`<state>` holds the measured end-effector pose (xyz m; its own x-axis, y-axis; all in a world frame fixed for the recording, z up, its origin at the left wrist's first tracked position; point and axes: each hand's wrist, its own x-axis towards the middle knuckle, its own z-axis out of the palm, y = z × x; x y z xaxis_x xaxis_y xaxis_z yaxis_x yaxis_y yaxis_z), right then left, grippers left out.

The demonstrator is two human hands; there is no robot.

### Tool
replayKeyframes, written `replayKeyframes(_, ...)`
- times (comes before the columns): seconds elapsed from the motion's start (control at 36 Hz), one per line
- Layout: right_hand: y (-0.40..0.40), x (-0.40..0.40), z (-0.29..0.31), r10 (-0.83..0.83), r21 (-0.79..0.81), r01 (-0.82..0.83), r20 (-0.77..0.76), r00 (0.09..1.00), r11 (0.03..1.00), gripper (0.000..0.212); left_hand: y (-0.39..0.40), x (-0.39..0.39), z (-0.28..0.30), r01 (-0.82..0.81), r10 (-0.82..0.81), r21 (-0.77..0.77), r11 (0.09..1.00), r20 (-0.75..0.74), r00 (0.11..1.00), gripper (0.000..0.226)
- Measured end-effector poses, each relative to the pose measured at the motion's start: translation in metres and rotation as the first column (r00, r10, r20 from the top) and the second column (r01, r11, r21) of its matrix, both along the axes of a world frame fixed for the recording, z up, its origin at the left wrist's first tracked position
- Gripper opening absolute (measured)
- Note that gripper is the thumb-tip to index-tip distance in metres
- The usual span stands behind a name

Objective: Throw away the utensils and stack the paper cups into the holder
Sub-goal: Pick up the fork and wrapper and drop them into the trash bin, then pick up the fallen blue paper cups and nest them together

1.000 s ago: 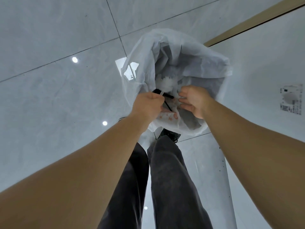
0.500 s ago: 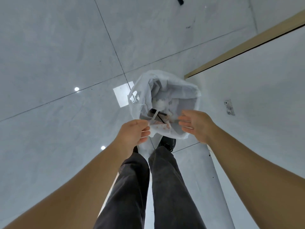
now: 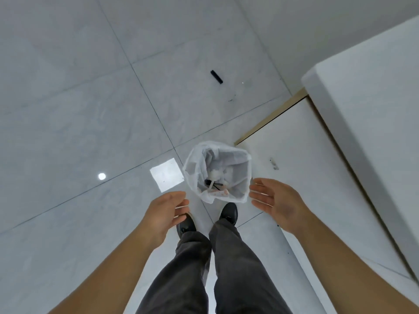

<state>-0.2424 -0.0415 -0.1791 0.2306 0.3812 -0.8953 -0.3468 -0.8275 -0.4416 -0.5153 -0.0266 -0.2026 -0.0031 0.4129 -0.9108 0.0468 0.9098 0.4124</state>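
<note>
Utensils [image 3: 214,185] now lie loose at the bottom of the bin; half a second ago the left hand was pinching a pale one over the opening, now both hands have pulled back and the bin looks much smaller and farther below as the view has risen. Utensils: thin black stick shapes crossed with a pale whitish one, lying on crumpled white paper wads and a scrap with orange-red print; exact kinds too small to tell. Bin [image 3: 246,168] is lined with a thin translucent white plastic bag, wrinkled, rim folded over the outside, opening roughly rounded-square. Left hand [image 3: 166,213] sits below-left of the bin, fingers loosely curled and apart, holding nothing. Right hand [image 3: 277,201] is just right of the bin, palm open, fingers spread, empty, not touching the bag. Bare forearms run down to the frame's bottom corners. Between them dark grey trouser legs and black shoes [image 3: 229,213], toes just beside the bin's base. Floor [image 3: 90,109] is glossy pale grey marbled tile with thin dark grout lines, a round light reflection and a bright square one left of the bin. Small black elongated object [image 3: 216,77] lies on the floor well beyond the bin. At right, white flat cabinet front [image 3: 301,155] with a tan strip along its edge, under a white tabletop [image 3: 374,98] with a rounded corner.
</note>
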Motion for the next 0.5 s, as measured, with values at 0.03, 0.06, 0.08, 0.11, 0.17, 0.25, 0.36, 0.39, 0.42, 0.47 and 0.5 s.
replayKeyframes(0.03,-0.006,-0.003,0.012,-0.009,0.012,0.009,-0.001,1.0,1.0,0.018,-0.002,-0.005,0.011,0.01,-0.01,0.017,1.0,-0.005,1.0,0.012)
replayKeyframes(0.06,-0.011,-0.006,0.022,-0.012,0.021,0.012,-0.006,1.0,1.0,0.018,-0.005,-0.009,0.019,0.015,-0.015,0.032,0.999,-0.007,1.0,0.012)
replayKeyframes(0.08,-0.015,-0.009,0.031,-0.011,0.032,0.012,-0.002,1.0,0.999,0.017,-0.008,-0.013,0.028,0.015,-0.015,0.046,0.999,-0.007,1.0,0.012)
replayKeyframes(0.11,-0.018,-0.013,0.042,-0.011,0.044,0.01,0.004,1.0,0.999,0.017,-0.01,-0.018,0.038,0.014,-0.013,0.058,0.998,-0.003,1.0,0.013)
replayKeyframes(0.17,-0.02,-0.018,0.06,-0.012,0.064,0.011,0.012,1.0,0.998,0.017,-0.013,-0.025,0.052,-0.002,0.002,0.061,0.998,0.011,1.0,0.014)
replayKeyframes(0.25,-0.023,-0.025,0.093,-0.013,0.098,0.009,0.034,0.999,0.995,0.018,-0.021,-0.033,0.077,-0.008,0.005,0.067,0.998,0.038,0.999,0.017)
replayKeyframes(0.36,-0.028,-0.029,0.129,-0.02,0.147,0.013,0.052,0.998,0.989,0.019,-0.03,-0.036,0.104,-0.043,0.036,0.081,0.996,0.084,0.996,0.018)
replayKeyframes(0.39,-0.029,-0.029,0.137,-0.022,0.158,0.013,0.053,0.998,0.987,0.019,-0.03,-0.036,0.11,-0.053,0.045,0.083,0.995,0.097,0.994,0.018)
replayKeyframes(0.42,-0.03,-0.028,0.146,-0.022,0.17,0.012,0.055,0.998,0.985,0.02,-0.028,-0.036,0.117,-0.06,0.051,0.085,0.995,0.11,0.993,0.02)
replayKeyframes(0.47,-0.032,-0.026,0.16,-0.011,0.197,-0.001,0.063,0.998,0.98,0.021,-0.025,-0.037,0.129,-0.063,0.05,0.094,0.994,0.137,0.989,0.024)
replayKeyframes(0.5,-0.033,-0.025,0.167,-0.009,0.215,-0.005,0.065,0.998,0.977,0.021,-0.023,-0.038,0.136,-0.059,0.043,0.105,0.993,0.148,0.988,0.024)
